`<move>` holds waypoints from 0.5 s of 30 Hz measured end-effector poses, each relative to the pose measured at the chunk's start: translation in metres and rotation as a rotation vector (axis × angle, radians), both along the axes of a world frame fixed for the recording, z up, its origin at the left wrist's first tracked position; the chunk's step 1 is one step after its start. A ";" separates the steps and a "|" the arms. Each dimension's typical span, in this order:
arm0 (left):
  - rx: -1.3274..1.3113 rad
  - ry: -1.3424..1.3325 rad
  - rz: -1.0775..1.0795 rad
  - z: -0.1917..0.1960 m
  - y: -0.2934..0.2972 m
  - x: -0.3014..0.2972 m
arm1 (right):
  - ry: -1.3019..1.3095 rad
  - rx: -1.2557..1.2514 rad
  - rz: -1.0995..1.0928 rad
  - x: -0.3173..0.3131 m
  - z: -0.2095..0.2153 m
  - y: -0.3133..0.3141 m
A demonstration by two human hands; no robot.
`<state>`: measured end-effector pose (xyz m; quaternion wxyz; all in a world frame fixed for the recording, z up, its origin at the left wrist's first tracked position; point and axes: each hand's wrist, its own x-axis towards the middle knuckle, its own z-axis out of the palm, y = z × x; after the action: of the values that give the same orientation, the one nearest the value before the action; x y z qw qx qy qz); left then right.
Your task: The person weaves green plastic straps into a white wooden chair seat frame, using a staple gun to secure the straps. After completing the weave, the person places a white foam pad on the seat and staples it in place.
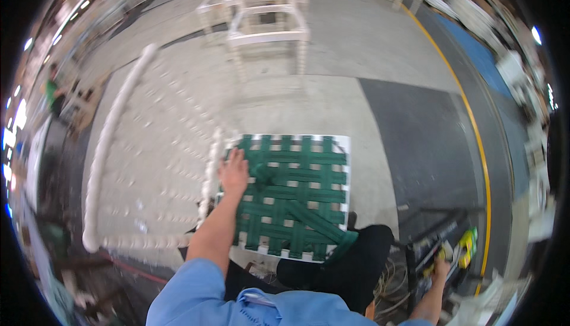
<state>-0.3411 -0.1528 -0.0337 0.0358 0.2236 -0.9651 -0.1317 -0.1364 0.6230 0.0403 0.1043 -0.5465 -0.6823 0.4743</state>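
Note:
A white chair frame with beaded, turned rails lies tipped before me, its spindled side spreading to the left. Green webbing straps criss-cross its seat, close to my knees. One loose strap runs slantwise over the weave and hangs past the near right corner. Against the seat's left edge rests my left hand, fingers stretched out and holding nothing. My right hand reaches far down to the right, closed among tools in a dark stand; what it grips is too small and blurred to name.
A yellow-green object lies in the stand beside my right hand. Pale cords hang near its left side. More white chair frames stand ahead. A yellow line runs along the floor at right. Someone in green is at far left.

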 end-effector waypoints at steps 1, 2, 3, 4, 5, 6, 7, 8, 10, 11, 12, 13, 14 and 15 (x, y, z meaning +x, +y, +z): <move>0.033 0.004 0.024 -0.001 -0.001 0.000 | 0.070 0.023 0.005 -0.003 0.004 -0.008; 0.033 0.044 0.032 -0.001 -0.002 0.001 | 0.016 0.089 -0.003 -0.010 0.013 -0.014; 0.014 0.140 0.026 -0.001 -0.002 0.002 | 0.129 0.106 -0.002 -0.019 0.017 -0.024; 0.041 0.078 0.034 0.002 -0.003 0.002 | 0.083 0.224 0.064 -0.029 0.025 -0.033; 0.028 0.162 0.032 0.002 -0.004 0.003 | 0.159 0.262 0.223 -0.043 0.032 -0.046; 0.037 0.182 0.037 0.004 -0.005 0.003 | 0.133 0.320 0.244 -0.059 0.042 -0.063; 0.085 0.107 0.051 0.004 -0.006 0.004 | 0.189 0.245 0.409 -0.075 0.054 -0.083; 0.090 0.206 0.047 0.004 -0.007 0.004 | 0.194 0.171 0.510 -0.095 0.070 -0.106; 0.187 0.146 0.068 0.003 -0.009 0.005 | 0.171 0.090 0.698 -0.145 0.101 -0.164; 0.187 0.168 0.075 0.002 -0.010 0.005 | 0.105 0.107 0.734 -0.171 0.115 -0.200; 0.144 0.256 0.062 0.001 -0.012 0.005 | 0.121 -0.021 0.910 -0.196 0.131 -0.237; 0.120 0.275 0.056 0.001 -0.013 0.006 | 0.099 -0.150 1.045 -0.218 0.140 -0.279; 0.116 0.199 0.051 0.000 -0.015 0.006 | 0.112 -0.207 1.149 -0.240 0.142 -0.326; 0.072 0.238 0.043 0.000 -0.015 0.007 | 0.165 -0.324 1.312 -0.260 0.141 -0.373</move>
<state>-0.3338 -0.1681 -0.0335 0.1449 0.2283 -0.9435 -0.1913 -0.3961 0.2503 0.1817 -0.2365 0.0095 -0.7825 0.5759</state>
